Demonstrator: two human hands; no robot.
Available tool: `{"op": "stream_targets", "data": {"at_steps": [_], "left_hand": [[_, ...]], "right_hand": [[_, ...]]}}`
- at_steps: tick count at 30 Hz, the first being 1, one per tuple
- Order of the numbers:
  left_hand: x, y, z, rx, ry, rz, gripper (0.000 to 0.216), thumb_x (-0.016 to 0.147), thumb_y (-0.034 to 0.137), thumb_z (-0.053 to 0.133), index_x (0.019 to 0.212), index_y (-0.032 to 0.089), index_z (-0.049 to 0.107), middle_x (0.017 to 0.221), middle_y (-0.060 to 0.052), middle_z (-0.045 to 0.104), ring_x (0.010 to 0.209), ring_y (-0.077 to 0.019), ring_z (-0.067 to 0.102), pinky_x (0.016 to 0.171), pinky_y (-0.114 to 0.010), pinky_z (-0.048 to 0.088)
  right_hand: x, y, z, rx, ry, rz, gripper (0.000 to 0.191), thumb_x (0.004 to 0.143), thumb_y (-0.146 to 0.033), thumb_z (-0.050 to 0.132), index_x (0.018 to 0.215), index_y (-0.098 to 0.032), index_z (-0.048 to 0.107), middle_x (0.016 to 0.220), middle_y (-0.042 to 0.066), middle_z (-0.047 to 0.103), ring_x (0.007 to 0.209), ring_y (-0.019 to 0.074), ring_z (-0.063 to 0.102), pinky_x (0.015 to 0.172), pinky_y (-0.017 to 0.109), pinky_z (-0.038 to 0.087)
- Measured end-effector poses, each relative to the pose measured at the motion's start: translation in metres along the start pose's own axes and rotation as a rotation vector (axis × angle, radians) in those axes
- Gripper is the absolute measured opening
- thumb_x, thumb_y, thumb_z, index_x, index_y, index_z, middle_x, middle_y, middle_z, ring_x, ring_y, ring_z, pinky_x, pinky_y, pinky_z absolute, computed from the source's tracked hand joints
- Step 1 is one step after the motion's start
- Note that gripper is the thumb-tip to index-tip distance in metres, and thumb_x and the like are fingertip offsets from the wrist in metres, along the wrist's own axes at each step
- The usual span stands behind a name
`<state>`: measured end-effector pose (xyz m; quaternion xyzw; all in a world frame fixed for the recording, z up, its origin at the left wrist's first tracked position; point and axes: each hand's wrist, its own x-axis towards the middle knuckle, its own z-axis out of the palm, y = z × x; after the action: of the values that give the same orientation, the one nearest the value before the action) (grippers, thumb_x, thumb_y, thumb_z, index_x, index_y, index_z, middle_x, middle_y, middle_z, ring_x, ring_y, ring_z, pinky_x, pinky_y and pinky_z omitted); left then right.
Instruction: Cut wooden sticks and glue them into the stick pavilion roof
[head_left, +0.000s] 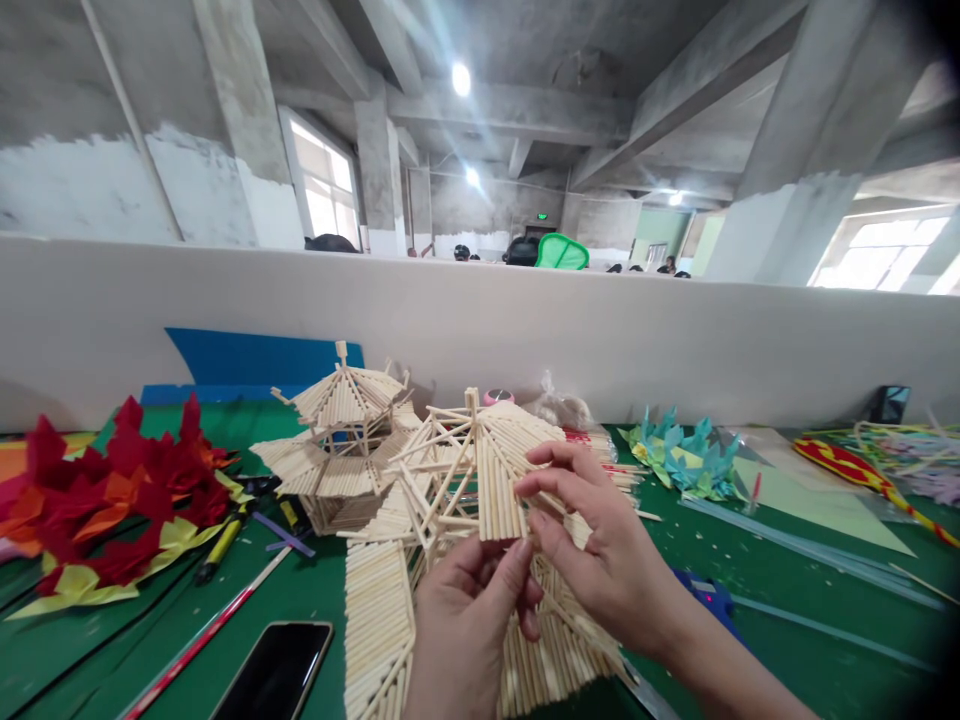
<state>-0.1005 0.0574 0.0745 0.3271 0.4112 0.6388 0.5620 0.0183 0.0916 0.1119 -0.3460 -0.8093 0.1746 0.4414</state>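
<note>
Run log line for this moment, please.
left hand: at lower edge of stick roof | right hand: at same roof, higher | nearby: second stick model, phone

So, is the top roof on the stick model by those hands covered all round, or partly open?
Partly open: close-laid sticks cover the roof toward the picture's right, but gaps show on its left.

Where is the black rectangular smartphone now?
In the head view, the smartphone lies at lower left on the green tabletop, just left of the pale wooden stick model.
</note>
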Motion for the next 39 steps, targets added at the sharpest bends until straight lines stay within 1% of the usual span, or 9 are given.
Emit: {"op": "stream_targets", "data": {"at_steps": [11, 17, 20, 24, 31, 39], "left_hand": [[0.0016, -0.0029, 0.0007, 0.029, 0.010, 0.008, 0.018, 0.064, 0.029, 0.070, 0.061, 0.012, 0.063, 0.044, 0.002, 0.057, 0.037, -0.0073, 0.047, 0.036, -0.017, 0.037], [0.0009, -0.0023, 0.0038, 0.025, 0.042, 0.031, 0.018, 0.064, 0.029, 0.070, 0.061, 0.012, 0.063, 0.043, 0.002, 0.057, 0.035, -0.0062, 0.047, 0.036, -0.016, 0.036], [0.0007, -0.0014, 0.0052, 0.016, 0.051, 0.024, 0.018, 0.064, 0.028, 0.070, 0.060, 0.012, 0.063, 0.042, 0.002, 0.057, 0.035, -0.0062, 0.046, 0.036, -0.016, 0.036], [-0.0007, -0.0001, 0.0049, -0.020, 0.066, 0.024, 0.018, 0.059, 0.026, 0.073, 0.065, 0.011, 0.065, 0.044, 0.001, 0.058, 0.038, -0.0077, 0.047, 0.034, -0.016, 0.038], [-0.0005, -0.0015, 0.0034, -0.012, 0.056, 0.020, 0.018, 0.062, 0.028, 0.072, 0.060, 0.012, 0.064, 0.042, 0.002, 0.057, 0.035, -0.0068, 0.046, 0.035, -0.016, 0.037], [0.0000, -0.0018, 0.0044, 0.011, 0.050, 0.038, 0.019, 0.064, 0.029, 0.070, 0.059, 0.012, 0.063, 0.042, 0.003, 0.057, 0.035, -0.0061, 0.046, 0.036, -0.016, 0.036]], "right_hand": [[-0.0003, -0.0003, 0.0003, 0.019, -0.003, 0.020, 0.024, 0.076, -0.006, 0.047, 0.094, -0.020, 0.054, 0.110, 0.004, 0.043, 0.108, 0.0146, 0.042, 0.092, 0.029, 0.036], [-0.0006, 0.0002, 0.0004, 0.035, -0.007, 0.031, 0.024, 0.075, -0.005, 0.047, 0.093, -0.020, 0.054, 0.109, 0.004, 0.044, 0.107, 0.0148, 0.043, 0.092, 0.030, 0.036], [-0.0006, 0.0003, 0.0001, 0.028, 0.008, 0.026, 0.028, 0.075, -0.005, 0.047, 0.098, -0.020, 0.052, 0.109, 0.004, 0.045, 0.107, 0.0153, 0.042, 0.092, 0.031, 0.036], [-0.0006, -0.0003, 0.0003, 0.025, 0.026, 0.029, 0.035, 0.074, -0.005, 0.048, 0.105, -0.020, 0.047, 0.109, 0.004, 0.047, 0.106, 0.0163, 0.043, 0.091, 0.032, 0.037], [-0.0005, -0.0009, 0.0016, 0.041, 0.000, 0.017, 0.028, 0.074, -0.003, 0.046, 0.095, -0.019, 0.052, 0.108, 0.005, 0.045, 0.105, 0.0162, 0.043, 0.091, 0.032, 0.038], [-0.0013, -0.0018, 0.0010, 0.037, 0.005, 0.017, 0.027, 0.074, -0.003, 0.047, 0.095, -0.019, 0.054, 0.107, 0.005, 0.046, 0.104, 0.0161, 0.044, 0.090, 0.031, 0.038]]}}
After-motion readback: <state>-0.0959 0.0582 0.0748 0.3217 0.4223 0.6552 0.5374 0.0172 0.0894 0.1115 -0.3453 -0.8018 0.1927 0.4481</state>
